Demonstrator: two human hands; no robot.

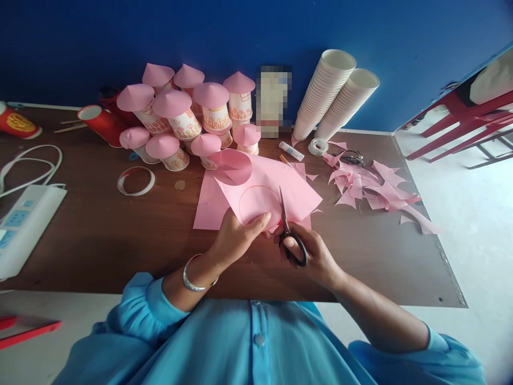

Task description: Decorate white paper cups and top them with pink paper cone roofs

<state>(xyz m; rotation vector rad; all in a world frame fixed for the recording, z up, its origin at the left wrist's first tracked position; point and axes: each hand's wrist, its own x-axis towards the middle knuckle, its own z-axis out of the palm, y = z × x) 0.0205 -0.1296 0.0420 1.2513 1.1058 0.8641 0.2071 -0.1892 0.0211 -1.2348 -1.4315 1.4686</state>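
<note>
The left grip [236, 232] is closed on the near edge of a pink sheet [292, 179], its thumb pressed flat on top of the paper and most of its fingers hidden beneath. The right grip [310, 248], just beside it, is curled around the black handles of a pair of scissors [286, 231], with the thumb through one loop. One blade points away from the right grip and lies over the sheet, close to the right side of a drawn circle [260, 203]; the other blade cannot be made out. The sheet spreads forward from both grips, its far left corner curling up and over. Under it, ahead of the left grip, a second pink sheet [207, 206] lies flat on the table [160, 248].

Farther beyond the left grip stands a cluster of decorated paper cups [186, 125] topped with pink cones [172, 102]. To the left of that grip lie a roll of tape [136, 182] and, well apart at the far left, a white power strip [34, 227].

Beyond the right grip are a glue stick [291, 151], a small roll of clear tape [318, 146] and, behind them, two tall leaning stacks of white cups [336, 96]. Ahead and to the right of the right grip, pink scraps [371, 188] lie in a loose heap.
</note>
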